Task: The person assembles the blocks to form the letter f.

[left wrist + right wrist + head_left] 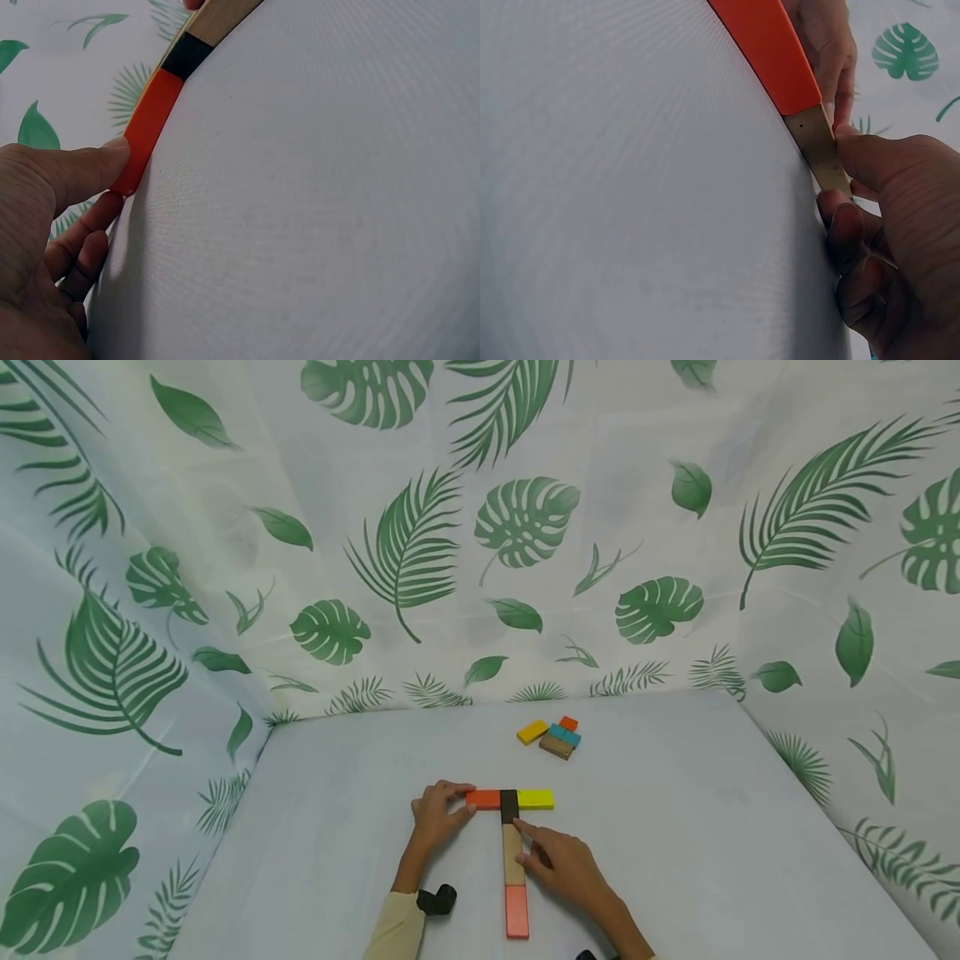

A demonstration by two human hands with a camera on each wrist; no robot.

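Flat blocks form a T on the white table. Its crossbar has an orange-red block (486,800) at left, a black block (509,800) in the middle and a yellow block (536,799) at right. Below the black one run a plain wooden block (512,856) and a light red block (517,912). My left hand (437,814) pinches the orange-red block's outer end between thumb and finger. From the right, my right hand (566,864) touches the stem, its index fingertip where black meets wood and its thumb at the wooden block's side (819,146).
Farther back lie loose blocks: a yellow-orange one (532,732), blue ones (565,735), a small orange one (568,723) and a brown one (556,746). A leaf-printed cloth (420,552) encloses the table (337,777) at the back and sides.
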